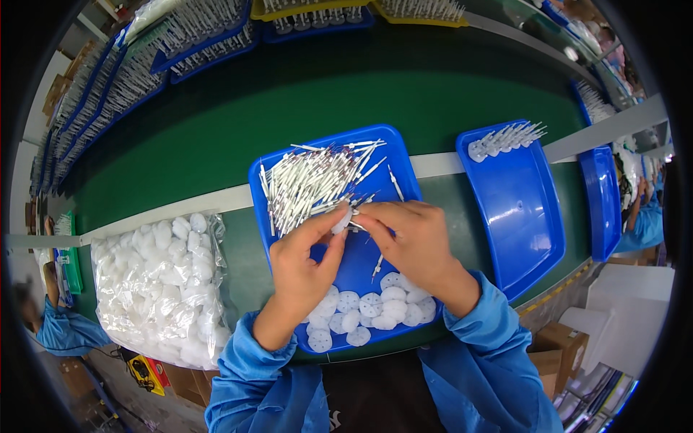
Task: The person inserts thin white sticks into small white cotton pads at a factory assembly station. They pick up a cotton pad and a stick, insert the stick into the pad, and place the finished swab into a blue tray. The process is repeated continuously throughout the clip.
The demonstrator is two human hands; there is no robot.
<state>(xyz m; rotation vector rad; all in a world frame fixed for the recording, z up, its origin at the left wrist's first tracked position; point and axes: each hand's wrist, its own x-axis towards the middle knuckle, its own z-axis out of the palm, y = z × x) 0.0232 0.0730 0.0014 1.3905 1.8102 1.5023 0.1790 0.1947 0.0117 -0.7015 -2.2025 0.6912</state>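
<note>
Both of my hands meet above a blue tray (355,270), fingertips close together. My left hand (303,263) is closed, pinching a small white plastic disc (341,222) tilted on edge. My right hand (419,242) pinches a thin white stick-like part against the disc; its fingers partly hide the part. Beyond the hands, a heap of slim white sticks with dark thin ends (310,184) lies in the tray. Several loose white discs with small holes (372,307) lie along its near side. A few single sticks lie apart at the right of the heap.
At the left stands a clear bag full of white discs (159,289). A second blue tray (516,216) at the right holds rows of discs with upright sticks (505,141) at its far end. Filled trays (206,43) line the far left. Other people work at both sides.
</note>
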